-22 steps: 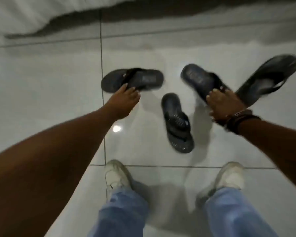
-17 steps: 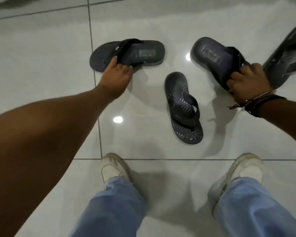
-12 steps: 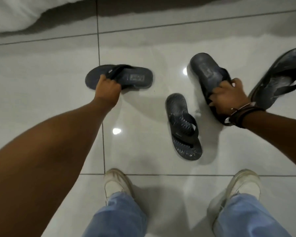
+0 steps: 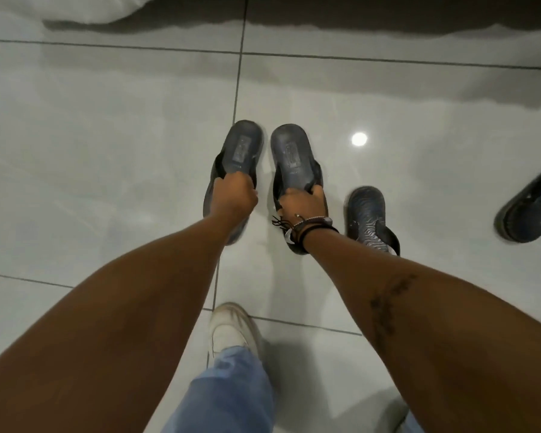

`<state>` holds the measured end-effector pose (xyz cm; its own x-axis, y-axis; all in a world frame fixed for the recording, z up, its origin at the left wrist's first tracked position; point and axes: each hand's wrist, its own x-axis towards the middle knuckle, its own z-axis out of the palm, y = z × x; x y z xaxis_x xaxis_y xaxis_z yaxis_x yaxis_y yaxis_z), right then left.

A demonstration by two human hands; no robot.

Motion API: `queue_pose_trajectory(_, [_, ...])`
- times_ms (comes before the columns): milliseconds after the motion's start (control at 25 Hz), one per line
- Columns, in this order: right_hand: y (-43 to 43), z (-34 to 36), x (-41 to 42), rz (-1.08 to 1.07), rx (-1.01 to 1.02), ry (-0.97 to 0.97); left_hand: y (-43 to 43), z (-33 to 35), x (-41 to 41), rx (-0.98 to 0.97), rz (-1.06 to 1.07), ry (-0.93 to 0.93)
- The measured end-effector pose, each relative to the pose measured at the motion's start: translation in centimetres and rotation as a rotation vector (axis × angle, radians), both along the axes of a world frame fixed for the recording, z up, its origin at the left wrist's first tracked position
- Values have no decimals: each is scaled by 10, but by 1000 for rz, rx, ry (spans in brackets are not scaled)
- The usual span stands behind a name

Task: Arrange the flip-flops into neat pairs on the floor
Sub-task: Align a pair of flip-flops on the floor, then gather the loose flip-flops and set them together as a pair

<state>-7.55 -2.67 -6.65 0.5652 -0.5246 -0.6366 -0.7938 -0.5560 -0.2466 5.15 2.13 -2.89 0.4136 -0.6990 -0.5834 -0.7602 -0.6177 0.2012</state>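
Two dark flip-flops with smooth footbeds lie side by side on the white tile floor, heels pointing away from me. My left hand (image 4: pixel 233 193) grips the strap of the left flip-flop (image 4: pixel 242 148). My right hand (image 4: pixel 303 201) grips the strap of the right flip-flop (image 4: pixel 291 156); a few bracelets circle that wrist. A third flip-flop (image 4: pixel 367 217) with a wavy-patterned footbed lies just right of my right wrist, partly hidden by my forearm. A fourth flip-flop (image 4: pixel 531 210) lies at the right edge, cut off by the frame.
My white sneaker (image 4: pixel 231 331) and blue jeans leg (image 4: pixel 228 392) stand below the pair. A white bedsheet edge (image 4: pixel 75 7) hangs at the top left with dark shadow beneath it. Glossy floor tiles (image 4: pixel 107 135) stretch to the left.
Both hands have brought their flip-flops together: the left one swung from lying sideways, the right one moved leftward, and they now sit parallel. The view has shifted so the patterned flip-flop is on the right.
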Motion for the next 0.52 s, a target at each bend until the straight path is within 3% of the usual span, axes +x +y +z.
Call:
queue_pose_trajectory(120, [19, -16, -7, 4, -98, -69, 1, -11, -7, -27, 8, 35])
queue_pose_trajectory(200, [18, -12, -9, -53, -57, -121, 0, -9, -13, -42, -14, 22])
queue_pose_trajectory(360, [-6, 18, -47, -75, -123, -300, -12, 10, -34, -135, -11, -123])
queue_pose_trajectory(440, [-41, 35, -98, -19, -162, -245, -24, 21, -72, -218, -43, -173])
queue_pose_trajectory(520, [-85, 53, -166, 84, -163, -70, -33, 31, -126, -214, -69, -95])
